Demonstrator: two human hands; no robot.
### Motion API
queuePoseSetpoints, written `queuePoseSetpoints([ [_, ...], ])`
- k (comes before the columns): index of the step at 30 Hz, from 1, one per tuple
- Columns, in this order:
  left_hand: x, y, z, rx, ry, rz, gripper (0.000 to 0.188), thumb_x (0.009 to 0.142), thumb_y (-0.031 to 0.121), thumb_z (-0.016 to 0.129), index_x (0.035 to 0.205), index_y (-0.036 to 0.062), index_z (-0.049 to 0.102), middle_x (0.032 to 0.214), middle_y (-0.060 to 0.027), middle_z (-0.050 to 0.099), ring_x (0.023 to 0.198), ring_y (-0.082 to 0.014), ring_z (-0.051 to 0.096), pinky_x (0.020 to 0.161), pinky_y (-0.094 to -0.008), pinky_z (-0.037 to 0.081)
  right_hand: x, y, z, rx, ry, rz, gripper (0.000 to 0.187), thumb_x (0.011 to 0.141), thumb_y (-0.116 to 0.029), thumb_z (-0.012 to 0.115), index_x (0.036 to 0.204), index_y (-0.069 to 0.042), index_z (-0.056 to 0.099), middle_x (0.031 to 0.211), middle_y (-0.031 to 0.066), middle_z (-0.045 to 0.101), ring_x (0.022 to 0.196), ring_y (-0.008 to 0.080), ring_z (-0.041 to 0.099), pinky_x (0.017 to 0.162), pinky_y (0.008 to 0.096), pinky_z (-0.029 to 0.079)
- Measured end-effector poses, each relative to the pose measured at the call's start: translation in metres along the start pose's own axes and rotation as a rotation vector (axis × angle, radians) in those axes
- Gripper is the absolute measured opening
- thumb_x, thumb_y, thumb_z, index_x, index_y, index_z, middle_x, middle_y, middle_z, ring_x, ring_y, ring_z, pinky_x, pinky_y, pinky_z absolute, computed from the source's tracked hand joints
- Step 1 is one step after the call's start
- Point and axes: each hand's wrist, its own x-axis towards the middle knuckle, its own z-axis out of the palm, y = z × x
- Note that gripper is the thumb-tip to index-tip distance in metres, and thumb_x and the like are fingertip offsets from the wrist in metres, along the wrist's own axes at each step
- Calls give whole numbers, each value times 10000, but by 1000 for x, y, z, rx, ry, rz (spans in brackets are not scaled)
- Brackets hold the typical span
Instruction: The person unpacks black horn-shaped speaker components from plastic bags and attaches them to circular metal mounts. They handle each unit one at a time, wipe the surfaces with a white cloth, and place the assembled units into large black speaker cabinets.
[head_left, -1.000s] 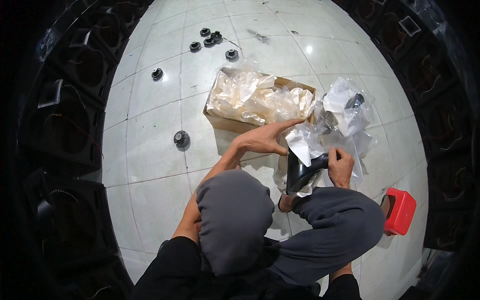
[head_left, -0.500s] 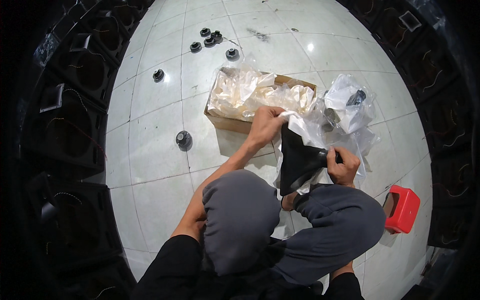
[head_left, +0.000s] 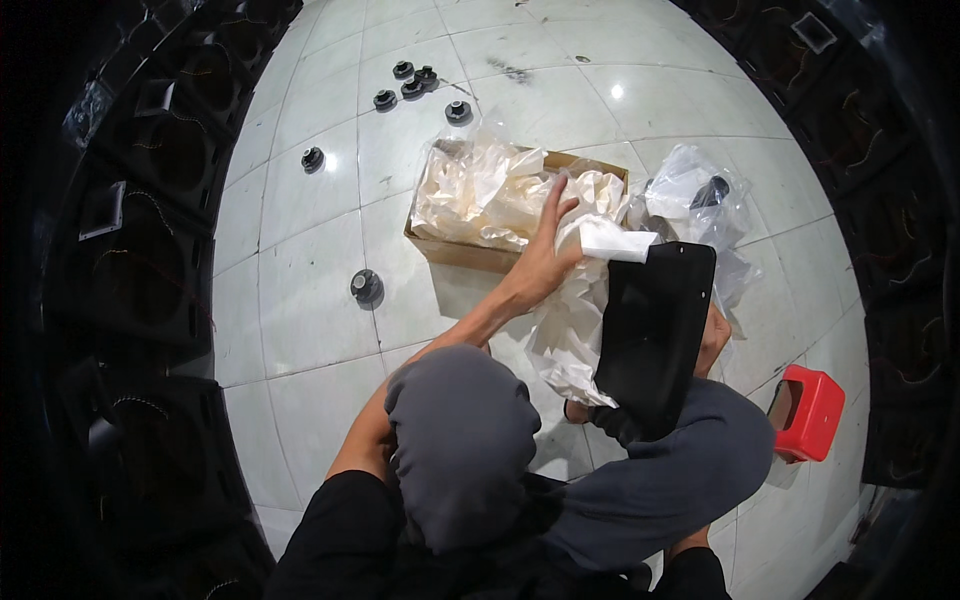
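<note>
A black speaker horn (head_left: 655, 330) is held up over my right knee, its wide rectangular mouth turned up toward me. My right hand (head_left: 714, 340) is closed round its narrow end, mostly hidden behind the flare. Crumpled white wrapping sheet (head_left: 572, 345) hangs along the horn's left side, with a fold over its upper corner. My left hand (head_left: 543, 262) is beside that wrapping, touching it, with its fingers stretched out and apart. Just beyond my left hand stands an open cardboard box (head_left: 455, 252) heaped with pale wrapping (head_left: 480, 195).
Several round black speaker drivers (head_left: 366, 287) stand on the tiled floor (head_left: 310, 420) to the left and far side. Clear plastic bags (head_left: 735, 215) with dark parts lie right of the box. A red plastic stool (head_left: 810, 415) is at right. Black speaker cabinets (head_left: 160, 290) line both sides.
The horn has turned so its mouth faces me, and it has shifted right. My left fingers have loosened from the wrapping and spread. The wrapping has slid down off the horn's left side.
</note>
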Motion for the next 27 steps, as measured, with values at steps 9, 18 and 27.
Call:
queuePoseSetpoints([
  [9, 14, 2, -12, -282, -11, -506, 236, 788, 84, 683, 1002, -11, 659, 907, -67, 680, 754, -165, 658, 686, -306, 550, -5, 11, -17, 184, -225, 45, 241, 920, -173, 558, 793, 21, 622, 689, 25, 587, 646, 76, 518, 564, 216, 389],
  [18, 88, 68, -70, 288, 696, 596, 333, 805, -36, 635, 1125, -2, 549, 954, -94, 625, 844, -226, 651, 732, -342, 554, -8, -19, -43, -367, 155, -219, 214, 914, -168, 571, 830, 23, 620, 732, 41, 595, 663, 91, 529, 591, 224, 407],
  [27, 104, -138, -11, 1460, -565, -47, 700, 846, 456, 633, 1388, 110, 360, 1254, -190, 534, 1235, -358, 480, 1031, -758, 161, -25, -26, -66, -931, 226, -354, 194, 908, -162, 583, 867, 25, 618, 774, 56, 604, 681, 107, 540, 618, 232, 424],
])
